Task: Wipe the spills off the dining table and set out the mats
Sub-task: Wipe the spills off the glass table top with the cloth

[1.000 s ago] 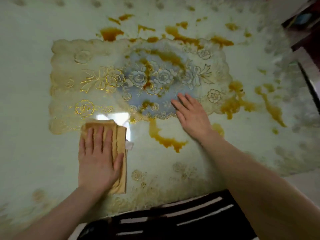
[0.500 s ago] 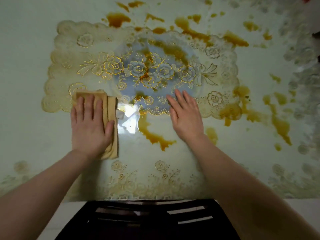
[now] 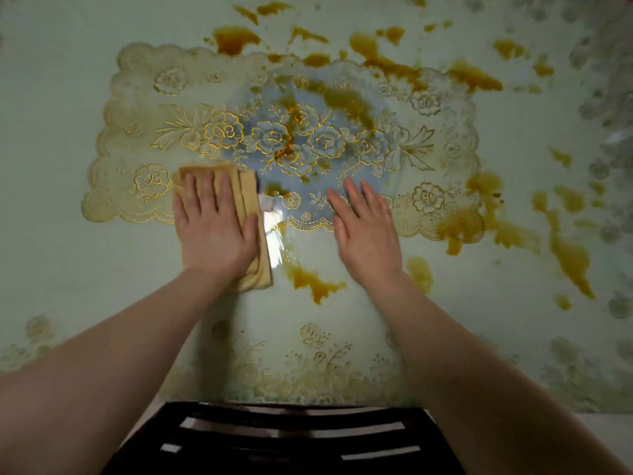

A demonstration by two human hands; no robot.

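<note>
A translucent lace-patterned mat (image 3: 144, 108) with gold roses lies flat on the pale green table (image 3: 51, 255). Brown spills (image 3: 315, 282) streak the mat's middle, its far edge and the table to the right. My left hand (image 3: 214, 231) presses flat on a folded tan cloth (image 3: 248, 186) over the mat's near edge. My right hand (image 3: 366, 231) lies flat, fingers apart, on the mat's near edge beside the cloth, holding nothing.
A dark chair back (image 3: 284, 437) with slats stands against the table's near edge, between my forearms. More brown puddles (image 3: 568, 255) spread over the right side of the table. A bright glare patch (image 3: 274, 228) sits between my hands.
My left hand has pushed the cloth forward from the bare table onto the mat's near edge. My right hand stays flat on the mat. The view has shifted a little.
</note>
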